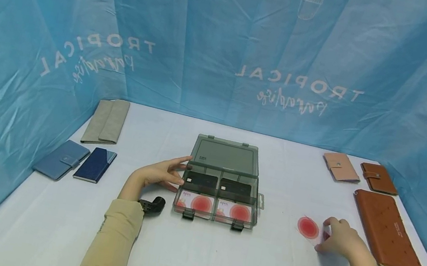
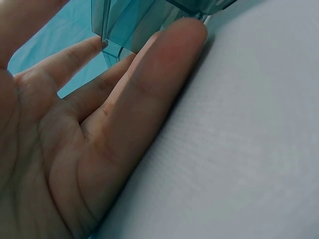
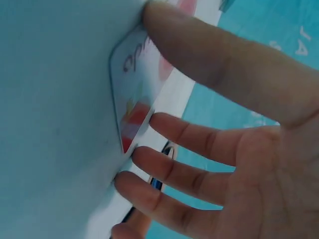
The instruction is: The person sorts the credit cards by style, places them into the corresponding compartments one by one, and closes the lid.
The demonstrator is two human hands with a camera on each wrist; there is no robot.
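Note:
A dark translucent organizer box lies with its lid raised at the back. Its rear compartments hold black cards, and the front ones hold white cards with red circles. My left hand rests against the box's left side, fingers fairly straight and spread; the left wrist view shows them by the box wall. Over at the right, my right hand holds a card with a red circle by its opposite edges, thumb on the near one. The card is low at the tabletop.
Left on the white table are a grey-beige wallet, a blue wallet and a navy card holder. Right are a pink wallet, a small brown wallet and a large brown wallet. Blue curtains enclose the table.

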